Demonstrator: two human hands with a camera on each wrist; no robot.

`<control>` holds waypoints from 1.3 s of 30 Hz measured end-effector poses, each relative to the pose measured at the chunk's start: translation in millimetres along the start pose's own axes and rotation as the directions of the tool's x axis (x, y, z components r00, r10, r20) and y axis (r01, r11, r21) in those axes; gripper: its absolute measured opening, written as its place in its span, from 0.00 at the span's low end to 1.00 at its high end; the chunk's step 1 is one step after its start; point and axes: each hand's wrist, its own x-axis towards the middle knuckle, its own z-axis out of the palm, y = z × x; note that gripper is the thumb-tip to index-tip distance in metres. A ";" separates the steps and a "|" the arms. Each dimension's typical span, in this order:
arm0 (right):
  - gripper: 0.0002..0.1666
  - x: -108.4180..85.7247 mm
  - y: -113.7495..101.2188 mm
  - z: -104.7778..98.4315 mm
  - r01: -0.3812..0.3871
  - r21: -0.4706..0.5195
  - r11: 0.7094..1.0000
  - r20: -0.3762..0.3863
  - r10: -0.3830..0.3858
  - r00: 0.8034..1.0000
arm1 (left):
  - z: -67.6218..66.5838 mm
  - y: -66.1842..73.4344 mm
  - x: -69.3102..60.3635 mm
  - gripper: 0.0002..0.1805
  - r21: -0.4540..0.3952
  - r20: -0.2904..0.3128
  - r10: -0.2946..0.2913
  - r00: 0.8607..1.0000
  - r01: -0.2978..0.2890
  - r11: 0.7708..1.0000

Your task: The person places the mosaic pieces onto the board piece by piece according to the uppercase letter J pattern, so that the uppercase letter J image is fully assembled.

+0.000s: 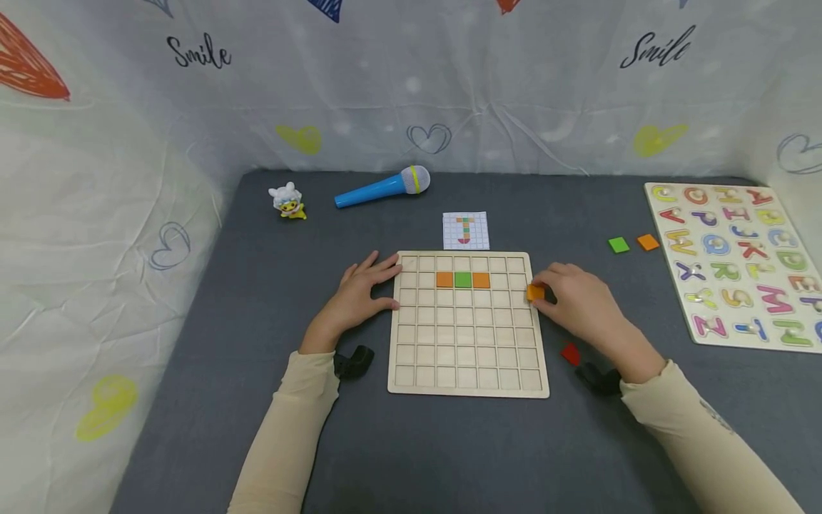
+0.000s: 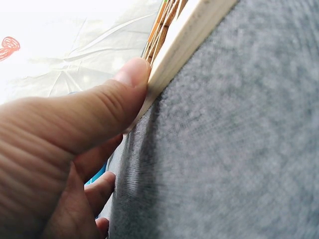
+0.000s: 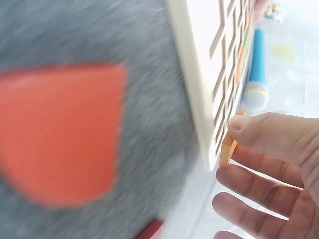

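Observation:
A wooden grid board (image 1: 426, 377) lies on the grey table, with an orange tile (image 1: 444, 280), a green tile (image 1: 462, 280) and another orange tile (image 1: 481, 280) side by side near its top. My left hand (image 1: 359, 296) rests against the board's left edge, fingers spread; the left wrist view shows its thumb (image 2: 112, 104) touching the side. Between thumb and fingers my right hand (image 1: 581, 303) pinches a loose orange tile (image 3: 228, 152) at the board's right edge. Just above the board sits a pattern card (image 1: 478, 230) with a small coloured figure.
Red pieces (image 3: 65, 132) lie near the right wrist. A green tile (image 1: 618, 245) and an orange tile (image 1: 648, 242) lie farther right, beside a letter puzzle board (image 1: 703, 332). A toy microphone (image 1: 379, 190) and a small figurine (image 1: 288, 202) stand at the back.

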 end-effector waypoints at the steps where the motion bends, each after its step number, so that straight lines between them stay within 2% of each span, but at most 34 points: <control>1: 0.16 1.7 -2.3 -0.1 0.004 0.003 1.000 -0.001 -0.004 1.000 | 0.1 0.0 0.0 0.39 -0.001 0.002 0.001 1.000 -0.001 1.000; 8: 0.16 15.9 -20.0 5.1 0.057 0.028 0.998 -0.008 -0.057 0.998 | 0.8 -0.8 -0.1 0.39 -0.003 -0.001 0.005 1.000 -0.005 1.000; 22: 0.12 43.8 -61.4 15.3 0.167 0.003 0.986 0.009 -0.167 0.986 | 0.8 -2.2 0.4 0.38 -0.002 0.002 0.003 1.000 -0.003 1.000; 28: 0.10 49.4 -67.2 18.7 0.198 -0.011 0.980 0.003 -0.198 0.980 | 0.3 -0.7 0.4 0.39 -0.007 -0.002 0.012 1.000 -0.012 1.000; 39: 0.12 53.0 -72.7 22.7 0.190 -0.022 0.982 0.071 -0.188 0.980 | 0.5 -1.0 0.4 0.38 -0.004 -0.002 0.010 1.000 -0.010 1.000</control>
